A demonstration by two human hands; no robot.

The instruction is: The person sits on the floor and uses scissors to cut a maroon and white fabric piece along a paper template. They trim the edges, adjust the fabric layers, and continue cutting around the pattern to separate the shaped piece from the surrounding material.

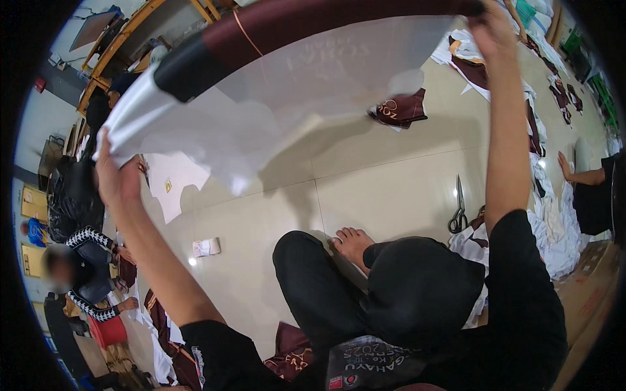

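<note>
A large thin piece of fabric (241, 117), white with a maroon and black band along its far edge, is stretched in the air between my raised hands. My left hand (120, 176) pinches its white corner at the left. At the upper right, my right hand (493, 32) grips the dark end of the band. The lower edge of the fabric hangs loose and blurs with motion. Beneath it on the floor lie a white cut fabric piece (171, 189) and a folded maroon piece (404, 109) with light print. Black-handled scissors (459, 208) rest on the tiles near my right knee.
A small white bundle (207, 247) lies left of my legs. Maroon cloth (287, 348) is beside my lap. Piles of white and maroon fabric (554, 225) line the right, near a cardboard box (587, 280). A co-worker (91, 260) sits left; another person's arm (583, 174) reaches in right.
</note>
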